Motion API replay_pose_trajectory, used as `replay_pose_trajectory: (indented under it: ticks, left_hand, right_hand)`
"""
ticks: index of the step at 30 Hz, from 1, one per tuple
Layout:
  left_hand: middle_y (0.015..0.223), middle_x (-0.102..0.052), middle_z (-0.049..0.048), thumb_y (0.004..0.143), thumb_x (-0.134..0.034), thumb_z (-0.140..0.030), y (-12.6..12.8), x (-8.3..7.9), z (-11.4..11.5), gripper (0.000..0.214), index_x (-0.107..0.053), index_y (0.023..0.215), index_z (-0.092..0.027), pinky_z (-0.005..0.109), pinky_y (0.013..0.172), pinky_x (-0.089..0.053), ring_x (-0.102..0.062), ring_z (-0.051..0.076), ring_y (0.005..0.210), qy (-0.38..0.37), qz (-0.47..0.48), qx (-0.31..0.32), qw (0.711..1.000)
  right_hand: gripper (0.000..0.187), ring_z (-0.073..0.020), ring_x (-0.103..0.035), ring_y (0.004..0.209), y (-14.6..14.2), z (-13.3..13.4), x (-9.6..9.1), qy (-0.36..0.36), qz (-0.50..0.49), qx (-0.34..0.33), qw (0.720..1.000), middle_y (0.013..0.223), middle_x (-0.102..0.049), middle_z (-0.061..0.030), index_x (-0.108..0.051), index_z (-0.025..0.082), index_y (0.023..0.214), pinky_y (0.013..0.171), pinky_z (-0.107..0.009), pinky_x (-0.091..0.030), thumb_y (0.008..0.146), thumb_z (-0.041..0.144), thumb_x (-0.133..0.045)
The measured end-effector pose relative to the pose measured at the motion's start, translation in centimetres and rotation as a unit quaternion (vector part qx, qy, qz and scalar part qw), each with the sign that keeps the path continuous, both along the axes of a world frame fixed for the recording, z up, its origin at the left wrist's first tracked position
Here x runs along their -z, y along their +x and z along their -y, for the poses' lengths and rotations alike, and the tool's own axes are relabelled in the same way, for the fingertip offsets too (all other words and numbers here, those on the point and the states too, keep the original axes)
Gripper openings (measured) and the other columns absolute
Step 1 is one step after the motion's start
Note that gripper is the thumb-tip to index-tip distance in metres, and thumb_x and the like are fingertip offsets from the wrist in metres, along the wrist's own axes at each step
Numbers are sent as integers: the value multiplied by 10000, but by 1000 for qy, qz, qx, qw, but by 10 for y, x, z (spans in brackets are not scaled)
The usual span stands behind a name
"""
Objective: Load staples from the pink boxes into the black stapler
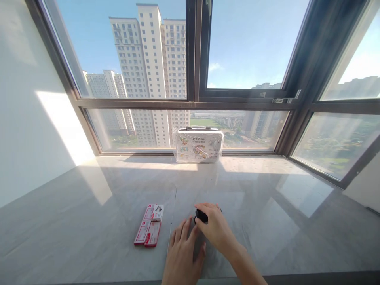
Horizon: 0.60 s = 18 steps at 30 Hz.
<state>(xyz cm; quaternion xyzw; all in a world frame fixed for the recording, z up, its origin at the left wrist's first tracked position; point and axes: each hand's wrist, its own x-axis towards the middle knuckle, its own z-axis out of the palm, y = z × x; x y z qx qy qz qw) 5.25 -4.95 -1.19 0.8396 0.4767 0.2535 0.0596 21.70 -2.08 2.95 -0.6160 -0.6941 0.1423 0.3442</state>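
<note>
My right hand (214,225) is wrapped over a small black stapler (202,215), which is mostly hidden under the palm and fingers. Its dark front end shows between thumb and fingers, and a bit of its rear pokes out beyond the hand. My left hand (184,250) lies palm down on the grey stone sill (113,253), fingers stretched out, the fingertips close to the stapler's front. To the left lie several small flat red-and-white boxes (152,234) side by side. A small white box (158,213) with a dark printed picture sits at their upper right.
A white printed case (199,147) with a top handle, wrapped in clear plastic, stands upright against the window. Dark window frames (190,104) border the sill at the back and right. A white wall (35,130) closes the left side. Sunlight patches fall on the stone.
</note>
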Motion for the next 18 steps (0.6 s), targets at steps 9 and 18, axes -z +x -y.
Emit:
replay_pose_trajectory:
  ticks: [9, 18]
  left_hand:
    - [1603, -351, 81, 975, -469, -412, 5, 5, -13, 560, -404, 1510, -259, 520, 1167, -317, -351, 289, 1459, -29, -63, 2, 998]
    - [1619, -299, 142, 1007, -402, -414, 7, 18, -24, 540, -382, 1494, -182, 556, 1189, -264, -253, 295, 1503, 5, -67, -11, 998]
  right_hand:
    - [338, -244, -692, 999, -6, -11, -12, 38, -185, 80, 979, 1101, -762, -62, -758, 238, 1132, 1000, -395, -473, 840, 369, -651]
    - [552, -273, -663, 1156, 52, -5, 27, 65, -688, 196, 696, 1247, -697, -85, -647, 219, 1195, 834, -376, -609, 775, 574, -695]
